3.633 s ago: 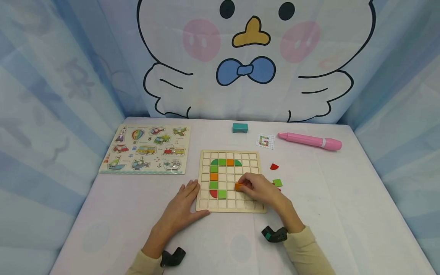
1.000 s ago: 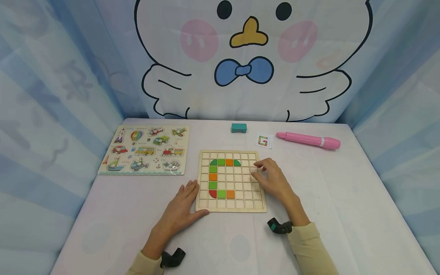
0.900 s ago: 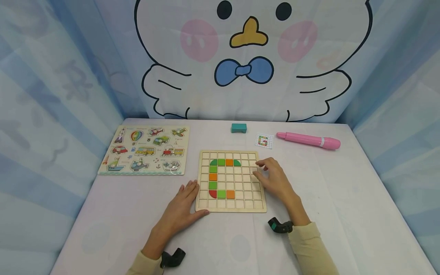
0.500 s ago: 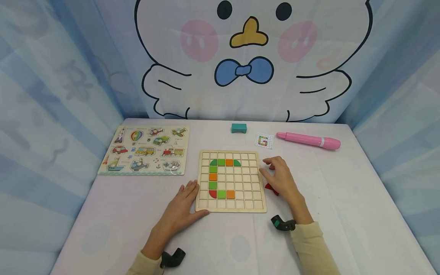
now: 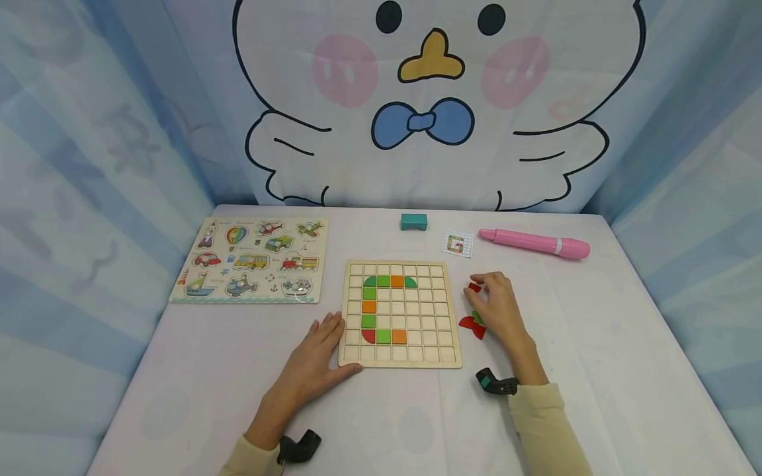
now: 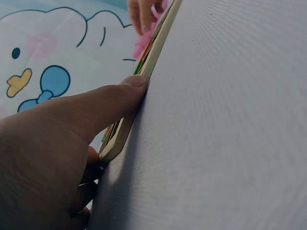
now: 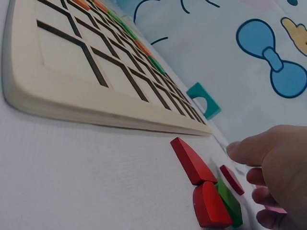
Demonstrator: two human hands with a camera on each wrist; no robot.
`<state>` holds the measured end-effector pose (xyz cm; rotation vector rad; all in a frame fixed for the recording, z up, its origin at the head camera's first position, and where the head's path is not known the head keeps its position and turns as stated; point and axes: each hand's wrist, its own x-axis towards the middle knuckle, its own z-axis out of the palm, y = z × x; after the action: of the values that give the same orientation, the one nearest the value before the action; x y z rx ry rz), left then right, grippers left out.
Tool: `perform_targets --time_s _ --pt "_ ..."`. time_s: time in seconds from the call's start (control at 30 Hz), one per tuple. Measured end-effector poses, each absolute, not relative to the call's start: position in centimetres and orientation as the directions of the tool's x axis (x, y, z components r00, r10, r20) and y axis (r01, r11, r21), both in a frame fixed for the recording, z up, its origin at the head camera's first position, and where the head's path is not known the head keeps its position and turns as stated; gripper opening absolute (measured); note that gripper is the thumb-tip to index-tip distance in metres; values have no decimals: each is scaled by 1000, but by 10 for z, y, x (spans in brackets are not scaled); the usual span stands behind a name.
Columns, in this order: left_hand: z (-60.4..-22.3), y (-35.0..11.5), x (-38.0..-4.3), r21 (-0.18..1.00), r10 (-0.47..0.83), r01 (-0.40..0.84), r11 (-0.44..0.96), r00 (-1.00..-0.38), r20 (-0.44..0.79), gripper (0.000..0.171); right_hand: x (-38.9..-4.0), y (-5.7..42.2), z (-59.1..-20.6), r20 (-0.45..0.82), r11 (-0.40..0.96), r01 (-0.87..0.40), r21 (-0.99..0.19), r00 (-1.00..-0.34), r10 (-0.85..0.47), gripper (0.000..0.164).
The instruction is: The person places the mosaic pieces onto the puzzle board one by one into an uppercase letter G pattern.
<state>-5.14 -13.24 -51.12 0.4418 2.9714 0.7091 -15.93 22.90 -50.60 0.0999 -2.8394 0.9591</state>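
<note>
My left hand [image 5: 318,354] lies flat beside the wooden grid board [image 5: 400,363], fingers along its left edge and thumb at its near left corner. On the grid, green, orange and red tiles form a C-like outline. To the right of the board, my right hand [image 5: 497,304] is over a small red quarter-round tile [image 5: 474,287], fingertips right beside it. The right wrist view shows that tile [image 7: 231,179] lying on the table below the thumb, a gap between thumb and fingers. Two red tiles [image 7: 193,160] and a green square tile [image 7: 231,203] lie close by.
A picture puzzle board [image 5: 247,261] with vehicles lies at the back left. Behind the grid stand a teal arch block [image 5: 413,222] and a small pattern card [image 5: 458,244]. A pink pen [image 5: 532,243] lies at the back right.
An orange tile, earlier in the right hand, now lies in the bottom row. The right hand has moved right, off the board to the loose tiles. The left hand stays put.
</note>
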Motion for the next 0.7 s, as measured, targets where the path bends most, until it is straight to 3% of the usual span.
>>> perform_targets --time_s 0.33,0.7 --pt "-512 -133 -51 443 289 271 855 -957 29 94 -160 233 -513 103 812 -54 -581 -995 8 38" --pt "-512 -132 -51 453 283 259 853 -959 15 92 -160 235 -515 118 816 -76 -573 -993 -10 34"
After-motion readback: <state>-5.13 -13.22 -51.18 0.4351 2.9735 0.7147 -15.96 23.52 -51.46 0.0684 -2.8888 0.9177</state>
